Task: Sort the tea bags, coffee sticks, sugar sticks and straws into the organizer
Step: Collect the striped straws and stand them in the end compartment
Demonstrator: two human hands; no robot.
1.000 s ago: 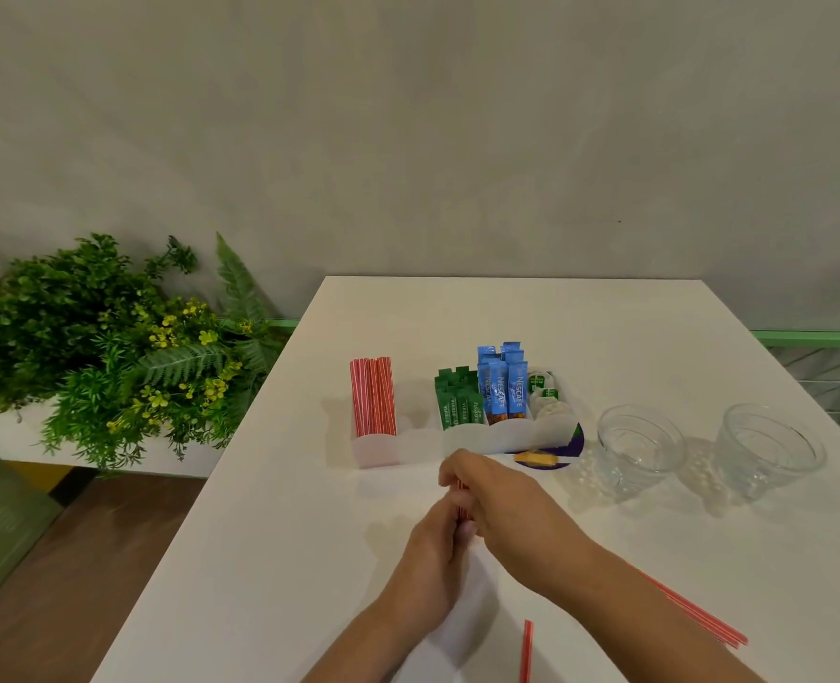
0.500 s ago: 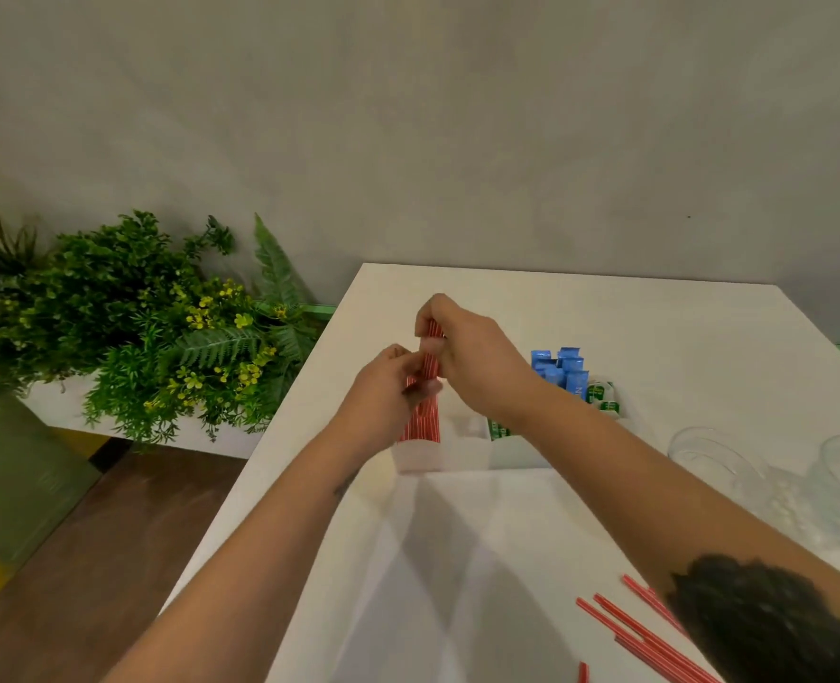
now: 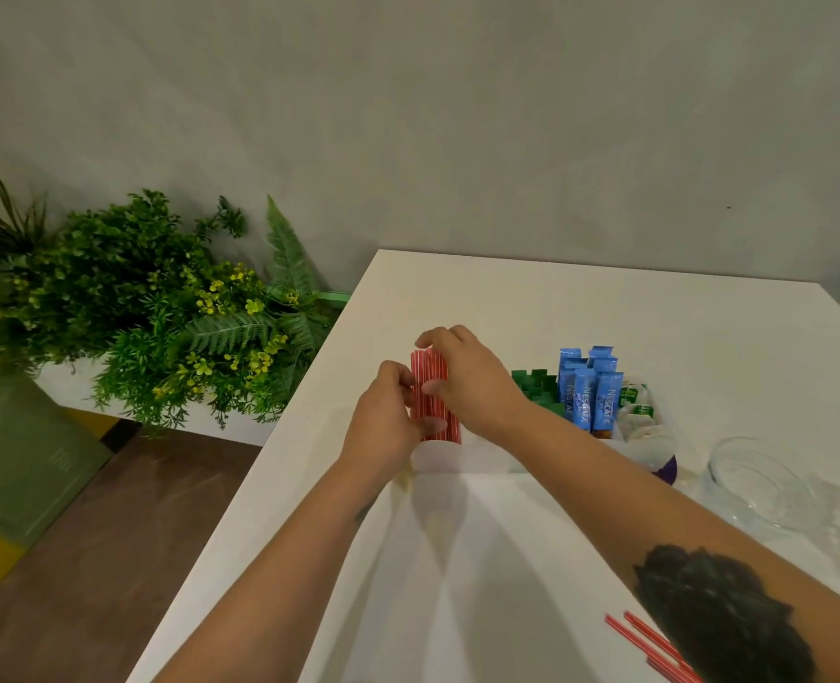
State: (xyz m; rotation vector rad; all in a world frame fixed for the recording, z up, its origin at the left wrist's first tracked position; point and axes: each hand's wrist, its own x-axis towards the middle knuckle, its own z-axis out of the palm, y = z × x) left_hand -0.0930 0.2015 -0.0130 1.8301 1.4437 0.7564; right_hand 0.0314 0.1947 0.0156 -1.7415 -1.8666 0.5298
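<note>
Straws (image 3: 432, 394): light, thin, easily bent; left hand (image 3: 388, 426) and right hand (image 3: 467, 382) both pinch bundle mid-length, upright in organizer (image 3: 450, 458).

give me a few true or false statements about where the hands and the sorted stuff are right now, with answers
1. Both hands are at the red straws standing in the organizer. True.
2. The blue coffee sticks lie flat on the table. False: they stand upright in the organizer.
3. A few red straws lie loose on the table. True.
4. The left hand holds a glass bowl. False: the glass bowl sits untouched on the table.
</note>
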